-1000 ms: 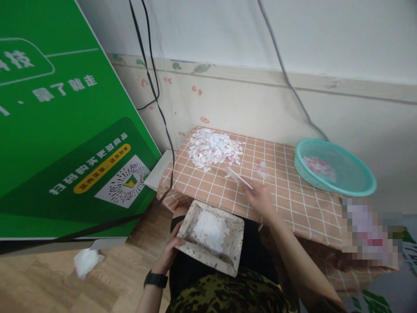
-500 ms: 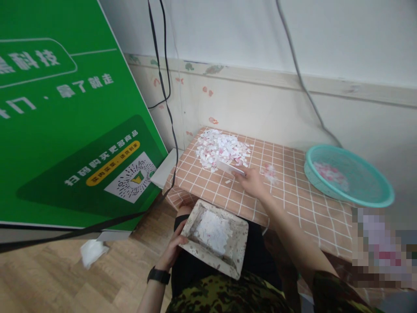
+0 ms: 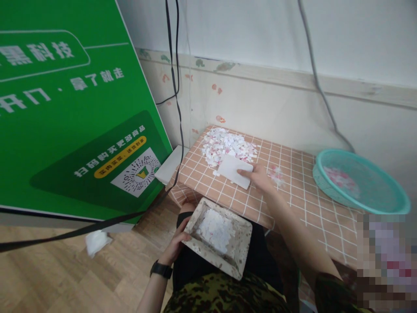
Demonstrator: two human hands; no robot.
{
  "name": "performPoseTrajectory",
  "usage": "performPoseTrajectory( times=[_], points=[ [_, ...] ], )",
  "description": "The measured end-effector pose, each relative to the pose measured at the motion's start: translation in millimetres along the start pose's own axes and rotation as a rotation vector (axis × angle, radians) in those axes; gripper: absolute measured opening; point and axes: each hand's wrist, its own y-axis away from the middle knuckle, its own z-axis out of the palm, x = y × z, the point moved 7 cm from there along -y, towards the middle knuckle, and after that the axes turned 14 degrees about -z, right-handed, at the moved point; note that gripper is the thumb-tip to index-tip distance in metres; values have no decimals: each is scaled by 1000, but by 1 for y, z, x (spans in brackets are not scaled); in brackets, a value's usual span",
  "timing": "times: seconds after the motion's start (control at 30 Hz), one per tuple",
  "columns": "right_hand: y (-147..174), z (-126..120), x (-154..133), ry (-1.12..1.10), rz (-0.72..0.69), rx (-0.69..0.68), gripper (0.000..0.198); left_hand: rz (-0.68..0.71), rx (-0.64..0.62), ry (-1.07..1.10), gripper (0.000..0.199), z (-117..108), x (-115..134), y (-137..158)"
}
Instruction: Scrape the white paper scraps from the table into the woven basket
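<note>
My left hand (image 3: 181, 236) is closed on the left rim of a shallow, stained off-white tray (image 3: 208, 251), which rests tilted on my lap. White paper scraps (image 3: 215, 229) lie inside it. In my right hand (image 3: 256, 177) is a flat white card (image 3: 235, 170), pinched at its right edge with the thumb on top. The card's face shows, and its far edge is at the near side of a heap of white and pink paper scraps (image 3: 228, 145) on the checked tablecloth (image 3: 295, 191). The card hides part of that heap.
A turquoise plastic basket (image 3: 384, 191) with pink and white bits stands on the table's right. A small pinkish patch of scraps (image 3: 276, 174) lies between. A green printed panel (image 3: 78, 130) stands left, with black straps (image 3: 178, 113) hanging beside it. A white crumpled bag (image 3: 97, 241) is on the floor.
My right hand has turned the white card from edge-on to nearly flat, over the near side of the heap. My left hand keeps its hold on the tray. The view has shifted slightly left.
</note>
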Motion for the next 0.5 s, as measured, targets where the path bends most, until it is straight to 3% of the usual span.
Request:
performPoseTrajectory(
  times=[0.23,0.5],
  points=[
    [0,3,8,-242,136,-34,39,15,-23,-11,68,-2,-1,-3],
    [0,6,13,-219,129,77,43,21,-18,-22,66,-3,-3,-5]
  ],
)
